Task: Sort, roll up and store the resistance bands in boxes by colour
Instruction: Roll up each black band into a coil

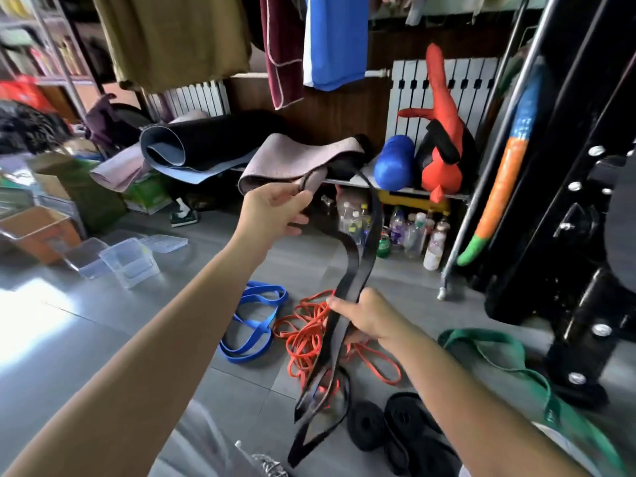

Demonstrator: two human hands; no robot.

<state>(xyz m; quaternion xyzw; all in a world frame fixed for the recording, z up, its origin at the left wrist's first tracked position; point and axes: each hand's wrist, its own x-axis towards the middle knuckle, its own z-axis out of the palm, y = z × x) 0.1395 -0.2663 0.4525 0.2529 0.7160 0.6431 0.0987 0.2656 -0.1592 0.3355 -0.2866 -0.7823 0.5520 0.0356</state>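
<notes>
Two hands on one black band (330, 346), so where do we stand?

Our left hand (275, 211) pinches its upper end, raised toward the far shelf. Our right hand (364, 318) is curled round the doubled strands lower down, nearer us. The loose loops hang below, over the orange bands (311, 316) on the floor.

And the step, as we judge it?

Straightening the band before rolling. We should draw the strands flat through the right hand so no twist goes into the roll, then start a tight coil from one end.

What could spoil it?

The hanging tail may catch the orange tangle, so we'd lift it free first. Rubber like this likely springs open, so we'd want a firm grip on the coil.

Where does it go after?

Some rolled black bands (368, 428) lie on the near floor, right of centre, and the clear boxes (127, 259) sit far left. The blue bands (258, 327) and green band (481, 335) lie unrolled.
</notes>
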